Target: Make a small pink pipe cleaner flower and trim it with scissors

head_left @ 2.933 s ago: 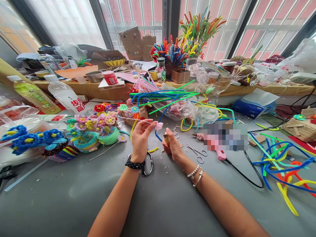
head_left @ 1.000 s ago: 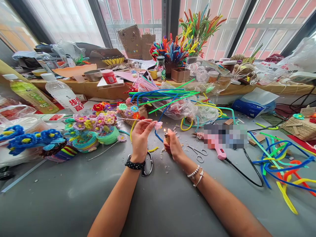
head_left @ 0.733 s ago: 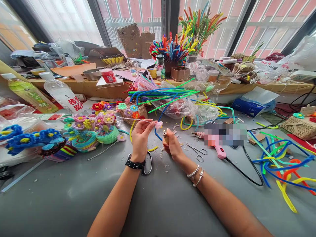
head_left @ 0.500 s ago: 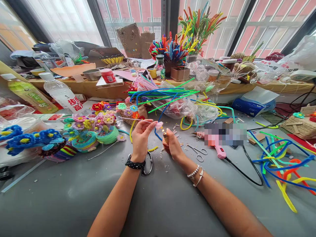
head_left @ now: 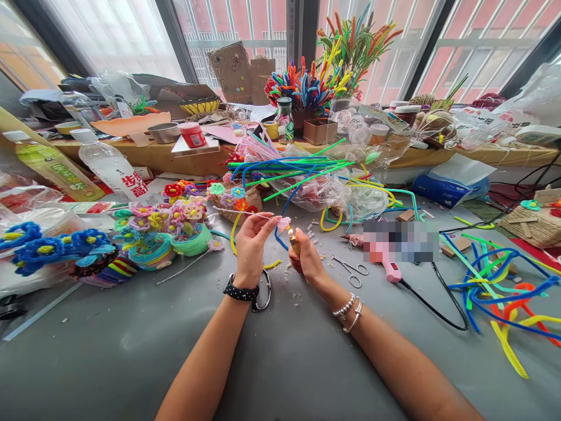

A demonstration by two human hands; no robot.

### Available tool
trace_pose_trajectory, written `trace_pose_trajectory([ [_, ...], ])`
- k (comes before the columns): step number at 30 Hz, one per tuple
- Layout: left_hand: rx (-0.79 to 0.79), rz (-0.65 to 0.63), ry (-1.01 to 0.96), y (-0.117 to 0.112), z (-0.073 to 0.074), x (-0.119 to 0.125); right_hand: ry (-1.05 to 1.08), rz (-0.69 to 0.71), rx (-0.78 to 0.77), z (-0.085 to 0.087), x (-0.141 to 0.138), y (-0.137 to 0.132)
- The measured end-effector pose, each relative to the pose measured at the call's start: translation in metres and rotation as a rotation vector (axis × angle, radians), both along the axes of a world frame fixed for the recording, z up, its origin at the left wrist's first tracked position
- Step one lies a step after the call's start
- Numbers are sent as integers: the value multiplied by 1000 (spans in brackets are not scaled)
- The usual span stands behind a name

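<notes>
My left hand (head_left: 252, 245) pinches the thin stem of a pink pipe-cleaner flower (head_left: 284, 224), whose stem points off to the left. In my right hand (head_left: 309, 260) is a gold-coloured lighter (head_left: 294, 244), held upright with its flame burning just below the flower. My right fingers are wrapped round the lighter. Small scissors (head_left: 350, 270) lie open on the grey table (head_left: 289, 362), right of my right hand. Beyond them is a pink glue gun (head_left: 389, 266), partly covered by a blurred patch. Pale scraps are scattered beneath my hands.
Left stand pots of pipe-cleaner flowers (head_left: 188, 225) and blue flowers (head_left: 61, 245). Green pipe cleaners (head_left: 307, 166) lie across plastic bags behind my hands. A tangle of coloured pipe cleaners (head_left: 504, 286) and a blue tissue pack (head_left: 451, 184) are at right. A black cable (head_left: 442, 304) trails from the glue gun.
The flower has shifted very slightly to the right, above the flame. Both hands otherwise stay nearly in place, and the lighter stays lit.
</notes>
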State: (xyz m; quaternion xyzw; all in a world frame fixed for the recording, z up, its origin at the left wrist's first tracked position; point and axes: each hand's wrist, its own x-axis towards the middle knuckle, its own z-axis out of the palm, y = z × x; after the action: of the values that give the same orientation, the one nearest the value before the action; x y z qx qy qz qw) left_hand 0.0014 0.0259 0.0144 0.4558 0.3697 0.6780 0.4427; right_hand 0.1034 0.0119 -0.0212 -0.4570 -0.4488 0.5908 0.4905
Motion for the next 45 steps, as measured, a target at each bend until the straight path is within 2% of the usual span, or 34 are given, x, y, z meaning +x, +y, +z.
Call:
trace_pose_trajectory([
  [45, -32, -27, -9, 0, -3, -1, -9, -6, -43, -2, 1, 1],
])
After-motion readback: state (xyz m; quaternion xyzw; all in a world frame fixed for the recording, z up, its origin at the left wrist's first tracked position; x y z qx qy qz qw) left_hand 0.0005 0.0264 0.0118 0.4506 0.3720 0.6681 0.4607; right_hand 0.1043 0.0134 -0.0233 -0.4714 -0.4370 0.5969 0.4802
